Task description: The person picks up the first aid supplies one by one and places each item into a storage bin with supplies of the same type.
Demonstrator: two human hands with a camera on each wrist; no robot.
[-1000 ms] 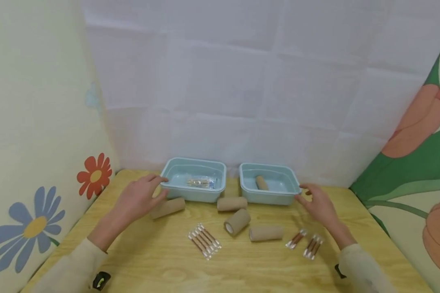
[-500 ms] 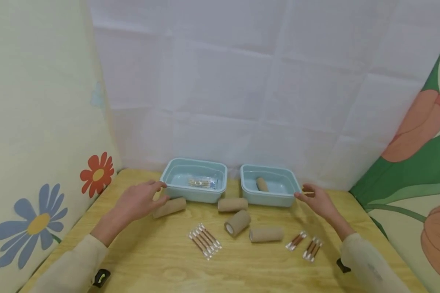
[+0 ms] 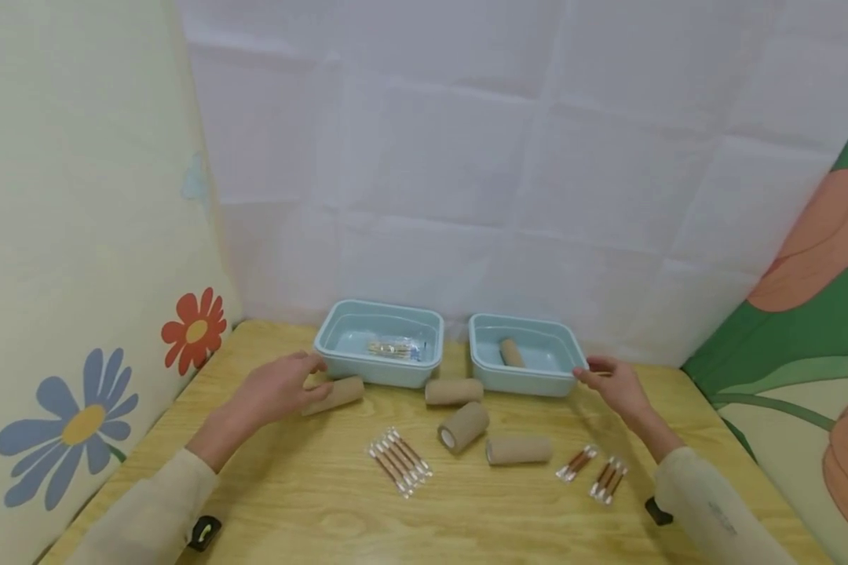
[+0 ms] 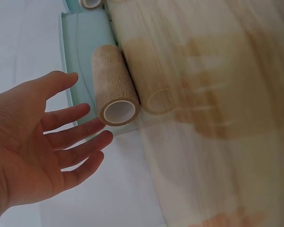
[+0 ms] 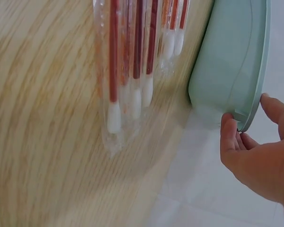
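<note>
Two light-blue plastic boxes stand side by side in the head view. My left hand [image 3: 273, 390], fingers spread and holding nothing, is at the outer front corner of the left box [image 3: 374, 370]. Whether it touches the box I cannot tell. A tan bandage roll [image 4: 113, 80] lies just beside its fingertips. My right hand [image 5: 262, 151] pinches the rim of the right box [image 5: 227, 66] at its outer corner. A clear packet of cotton swabs [image 3: 396, 350] lies in the left box, and a bandage roll [image 3: 512, 353] leans in the right one.
Several bandage rolls, such as the middle one [image 3: 464, 427], lie before the boxes on the wooden table [image 3: 311, 502]. Brown cotton swabs in clear packets [image 3: 400, 461] lie nearer the front, with smaller packets [image 3: 609, 480] at right. A white sheet [image 3: 424, 157] hangs behind.
My left hand has shifted slightly down along the left box's corner. The right hand's fingers have drawn closer together at the right box's corner. The view has shifted slightly.
</note>
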